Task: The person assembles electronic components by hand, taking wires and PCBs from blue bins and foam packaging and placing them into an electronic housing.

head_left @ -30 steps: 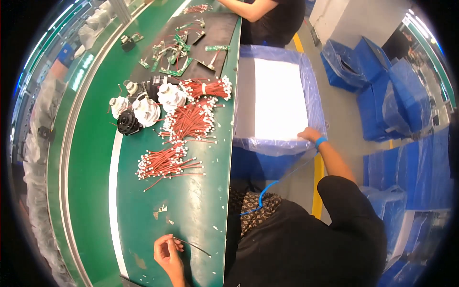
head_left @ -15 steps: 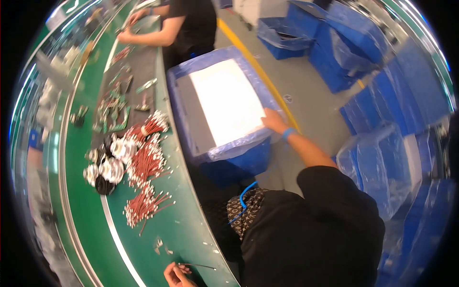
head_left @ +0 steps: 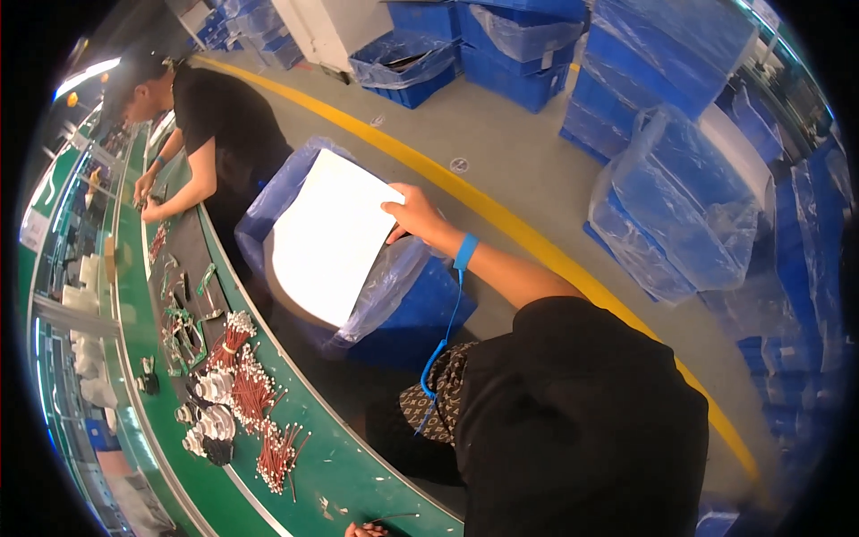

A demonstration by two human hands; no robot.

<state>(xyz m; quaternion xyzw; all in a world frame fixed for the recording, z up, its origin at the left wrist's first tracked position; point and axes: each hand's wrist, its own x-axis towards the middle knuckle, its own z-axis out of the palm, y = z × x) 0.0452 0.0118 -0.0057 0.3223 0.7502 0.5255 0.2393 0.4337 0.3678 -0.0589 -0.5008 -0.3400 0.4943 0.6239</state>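
Observation:
My right hand (head_left: 413,213), with a blue wrist strap (head_left: 465,252) and coiled cord, grips the right edge of a large white sheet (head_left: 335,228). The sheet is raised on that side and slants over a blue bin (head_left: 420,300) lined with clear blue plastic film (head_left: 391,276). It hides most of the bin's inside. At the lower edge only the fingers of my left hand (head_left: 365,530) show, closed on a thin black cable (head_left: 396,516) above the green bench (head_left: 335,465). Near it lie bundles of red wires with white connectors (head_left: 279,455).
Coiled white cables (head_left: 211,421) and green circuit boards (head_left: 183,336) lie farther along the bench. A co-worker (head_left: 219,125) in black bends over its far end. Blue bins with plastic film (head_left: 676,210) stand on the right, beyond a yellow floor line (head_left: 528,237).
My right hand has lifted the white sheet's right edge; it lay flat in the bin before. The view has swung, and my left hand now shows less at the lower edge.

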